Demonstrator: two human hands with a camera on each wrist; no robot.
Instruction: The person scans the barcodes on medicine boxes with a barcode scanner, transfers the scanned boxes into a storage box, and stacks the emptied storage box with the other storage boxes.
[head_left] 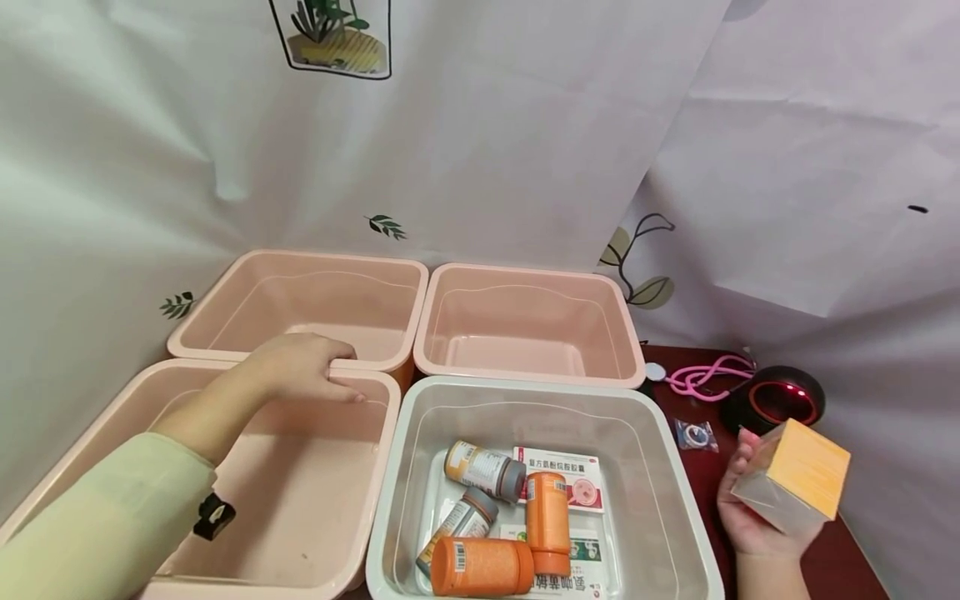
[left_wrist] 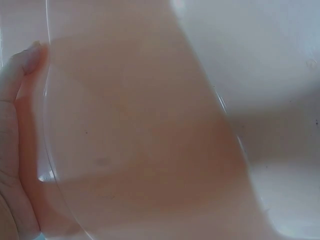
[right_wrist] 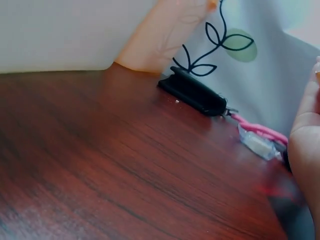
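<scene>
One orange-topped box (head_left: 808,468), in right hand (head_left: 759,521), fingers (head_left: 738,468) at its left

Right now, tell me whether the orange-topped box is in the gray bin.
No, the right grip holds the orange-topped box outside the gray bin.

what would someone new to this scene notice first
Probably the two orange bottles in the pale grey bin, one upright in the picture and one crosswise, both vivid against their surroundings. Next comes the orange-topped box in the right hand, at the right of the head view. Behind that hand, a bright pink stethoscope stands out on the dark red tabletop.
</scene>
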